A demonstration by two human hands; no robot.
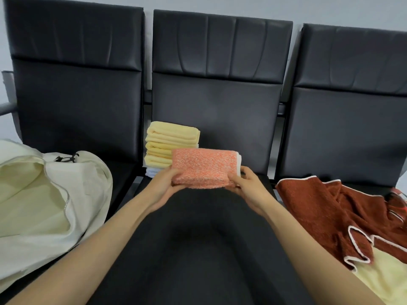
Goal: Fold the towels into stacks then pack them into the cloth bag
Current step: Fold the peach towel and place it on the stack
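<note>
A folded orange speckled towel [203, 167] is held above the middle seat. My left hand [164, 186] grips its left end and my right hand [246, 183] grips its right end, where a white edge shows. Behind it, a stack of folded yellow towels [169, 142] stands at the back left of the middle seat, with a pale blue-white towel [152, 172] at the bottom. The cream cloth bag [44, 199] lies open on the left seat. Unfolded dark red towels [334, 212] with white trim lie on the right seat, over a pale yellow towel [381, 280].
Three black padded seats [215, 106] in a row stand against a pale wall. A metal armrest [6, 106] shows at the far left. The black seat cushion [198, 249] spreads below my forearms.
</note>
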